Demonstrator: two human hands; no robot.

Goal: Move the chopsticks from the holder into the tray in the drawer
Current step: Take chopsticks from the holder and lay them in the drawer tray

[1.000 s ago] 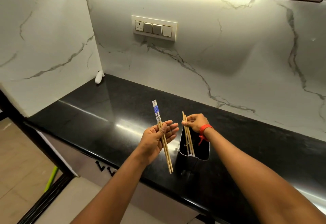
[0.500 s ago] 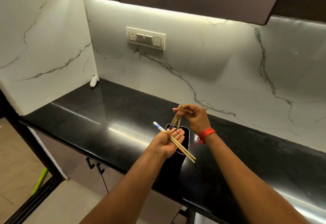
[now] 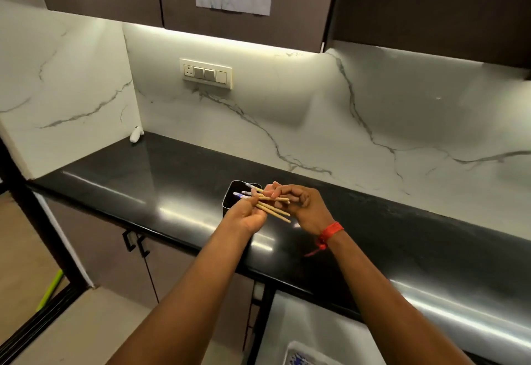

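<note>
With both your left hand point(image 3: 248, 216) and right hand point(image 3: 298, 206) curled around the fanned chopsticks point(image 3: 271, 206) above the black holder point(image 3: 231, 198), you risk one stick slipping loose on the way down to the tray point(image 3: 296, 351), since they aren't bunched parallel.

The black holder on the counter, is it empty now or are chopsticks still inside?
Cannot tell for sure. The black holder is partly hidden behind both hands, which hold the chopsticks in front of it; the visible part looks dark, with nothing sticking up.
</note>
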